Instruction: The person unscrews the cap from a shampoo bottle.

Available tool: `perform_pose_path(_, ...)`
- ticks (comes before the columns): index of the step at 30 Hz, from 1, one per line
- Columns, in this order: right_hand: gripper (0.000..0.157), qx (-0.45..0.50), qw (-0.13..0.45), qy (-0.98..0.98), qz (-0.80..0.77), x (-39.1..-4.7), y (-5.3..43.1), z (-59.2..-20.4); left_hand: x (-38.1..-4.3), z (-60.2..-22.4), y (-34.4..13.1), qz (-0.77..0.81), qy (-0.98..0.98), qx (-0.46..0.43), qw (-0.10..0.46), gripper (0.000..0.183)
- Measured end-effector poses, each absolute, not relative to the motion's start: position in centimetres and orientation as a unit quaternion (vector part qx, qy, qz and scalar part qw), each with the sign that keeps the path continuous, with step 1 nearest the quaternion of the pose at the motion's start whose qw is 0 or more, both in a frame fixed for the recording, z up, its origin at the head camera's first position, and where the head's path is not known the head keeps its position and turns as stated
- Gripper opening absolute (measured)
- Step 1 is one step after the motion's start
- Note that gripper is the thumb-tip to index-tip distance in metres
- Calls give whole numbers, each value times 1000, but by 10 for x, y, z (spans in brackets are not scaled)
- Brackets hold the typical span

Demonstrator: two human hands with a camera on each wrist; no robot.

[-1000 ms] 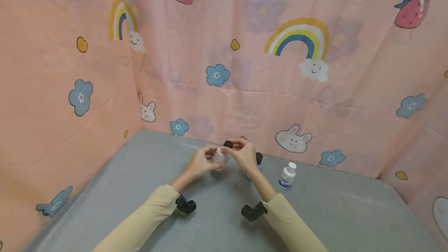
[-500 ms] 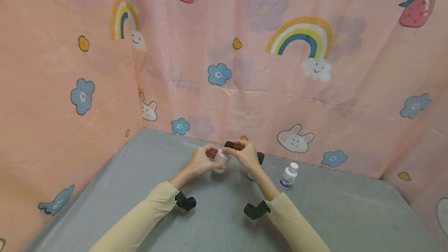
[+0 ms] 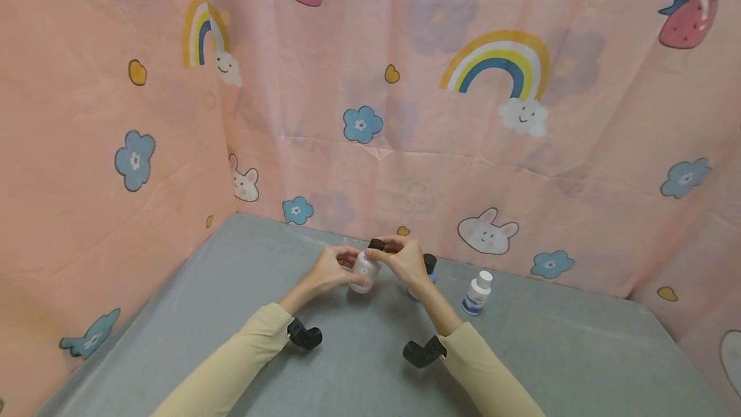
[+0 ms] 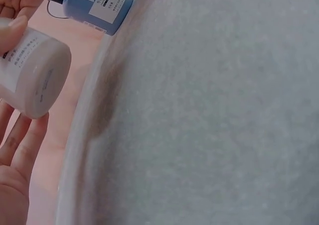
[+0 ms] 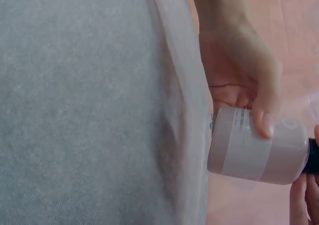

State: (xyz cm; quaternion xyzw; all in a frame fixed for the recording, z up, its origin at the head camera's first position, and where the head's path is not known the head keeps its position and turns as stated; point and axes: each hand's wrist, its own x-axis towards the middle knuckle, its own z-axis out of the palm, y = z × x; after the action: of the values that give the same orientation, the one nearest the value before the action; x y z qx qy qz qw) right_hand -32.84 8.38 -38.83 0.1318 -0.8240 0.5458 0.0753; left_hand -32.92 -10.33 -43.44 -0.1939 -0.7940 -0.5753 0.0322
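My left hand [image 3: 330, 269] grips a small pale pink bottle [image 3: 366, 270] by its body, the thumb lying across the label side. Tilted slightly to the right, this bottle shows its printed label [image 5: 246, 148] in the right wrist view. At its top, the thumb and fingers of my right hand [image 3: 408, 261] pinch the neck and black cap [image 3: 376, 244]. Beyond the right forearm stands a blue bottle [image 4: 97, 8] with a black cap [image 3: 429, 262], partly hidden by that arm in the head view. A white bottle [image 3: 476, 295] with a blue-and-white label stands farther right.
A grey cloth [image 3: 359, 365] covers the table, whose far edge runs just behind the bottles. Pink curtains [image 3: 417, 172] printed with rainbows, flowers and rabbits hang behind and at the left. Each wrist wears a black camera mount [image 3: 424, 352].
The pink bottle has come slightly lower and nearer in the head view, and its front marking now shows more clearly. Both hands keep their hold; the other bottles stay in place.
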Motion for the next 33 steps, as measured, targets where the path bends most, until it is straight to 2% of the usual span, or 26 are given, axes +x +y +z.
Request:
perform_pose_path(4, 35, 143, 77, -819, 550, -327, 84, -389, -328, -436, -104, -584, -783, -211, 26, 46)
perform_pose_path(10, 37, 145, 64, -817, 554, -326, 86, -386, -327, -432, -103, -583, -783, -216, 15, 46)
perform_pose_path(15, 34, 164, 59, -815, 553, -327, 88, -382, -316, -414, -101, -583, -779, -232, 1, 46)
perform_pose_path(24, 32, 191, 48, -816, 543, -325, 90, -379, -333, -433, -103, -605, -757, -248, -7, 44)
perform_pose_path(33, 31, 214, 37, -818, 533, -301, 85, -356, -334, -437, -107, -595, -757, -271, -10, 44)
